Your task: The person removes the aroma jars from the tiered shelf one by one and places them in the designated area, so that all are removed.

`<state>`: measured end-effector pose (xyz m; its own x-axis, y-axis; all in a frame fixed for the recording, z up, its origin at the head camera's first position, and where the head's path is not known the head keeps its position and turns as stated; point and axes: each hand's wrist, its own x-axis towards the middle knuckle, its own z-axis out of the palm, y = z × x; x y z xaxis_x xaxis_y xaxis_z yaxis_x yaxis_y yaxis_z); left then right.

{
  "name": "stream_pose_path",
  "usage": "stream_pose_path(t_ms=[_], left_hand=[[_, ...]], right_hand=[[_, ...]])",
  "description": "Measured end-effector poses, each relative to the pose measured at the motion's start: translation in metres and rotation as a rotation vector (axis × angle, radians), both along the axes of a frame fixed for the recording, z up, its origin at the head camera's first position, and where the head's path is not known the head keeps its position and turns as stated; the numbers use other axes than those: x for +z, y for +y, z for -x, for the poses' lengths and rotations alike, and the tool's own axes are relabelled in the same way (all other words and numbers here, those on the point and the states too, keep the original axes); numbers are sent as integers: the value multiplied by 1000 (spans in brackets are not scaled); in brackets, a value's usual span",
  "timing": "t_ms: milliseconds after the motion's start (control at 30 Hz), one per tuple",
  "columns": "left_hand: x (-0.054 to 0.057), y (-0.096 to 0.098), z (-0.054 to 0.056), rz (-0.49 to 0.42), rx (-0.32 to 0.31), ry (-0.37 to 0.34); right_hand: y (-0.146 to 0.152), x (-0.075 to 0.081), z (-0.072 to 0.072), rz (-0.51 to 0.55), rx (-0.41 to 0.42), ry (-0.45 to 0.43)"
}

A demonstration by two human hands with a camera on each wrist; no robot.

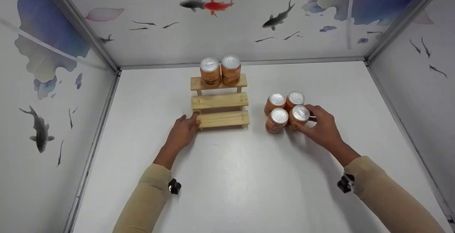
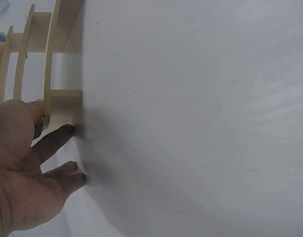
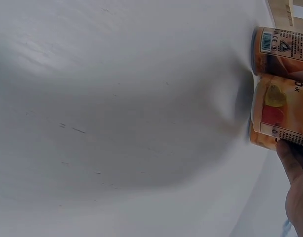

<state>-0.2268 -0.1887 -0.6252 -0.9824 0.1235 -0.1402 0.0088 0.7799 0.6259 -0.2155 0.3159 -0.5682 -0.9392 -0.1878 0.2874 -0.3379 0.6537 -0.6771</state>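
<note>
A three-step wooden rack (image 1: 220, 99) stands on the white table, left of a cluster of orange cans with silver lids. My left hand (image 1: 183, 132) pinches the left end of its lowest step (image 2: 48, 74) between thumb and finger, the other fingers spread close to the table. On the right, my right hand (image 1: 321, 126) grips the front right can (image 1: 299, 115), its thumb on the near side and fingers round the far side. Close beside that can are a front left can (image 1: 277, 121) and two back cans (image 1: 274, 104), (image 1: 295, 99). The far-side fingertips are partly hidden.
Two more orange cans (image 1: 210, 72), (image 1: 231, 70) stand side by side on the top step. White panels printed with fish enclose the table (image 1: 227, 183) at the back (image 1: 227, 33), left (image 1: 46, 101) and right (image 1: 419, 83).
</note>
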Motion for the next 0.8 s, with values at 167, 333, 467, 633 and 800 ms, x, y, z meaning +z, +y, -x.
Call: stream_pose_path(t_ms=[167, 333, 467, 633, 800], left_hand=[[-8, -3, 3, 6, -26, 25], [-20, -7, 10, -4, -16, 29], [-23, -8, 11, -16, -25, 51], [-23, -9, 10, -22, -31, 46], [-24, -9, 11, -14, -24, 7]], right_hand=[[0, -5, 1, -13, -6, -35], [-1, -7, 1, -14, -7, -40], [-1, -8, 1, -10, -5, -45], [-1, -9, 0, -9, -12, -75], [0, -12, 1, -12, -20, -85]])
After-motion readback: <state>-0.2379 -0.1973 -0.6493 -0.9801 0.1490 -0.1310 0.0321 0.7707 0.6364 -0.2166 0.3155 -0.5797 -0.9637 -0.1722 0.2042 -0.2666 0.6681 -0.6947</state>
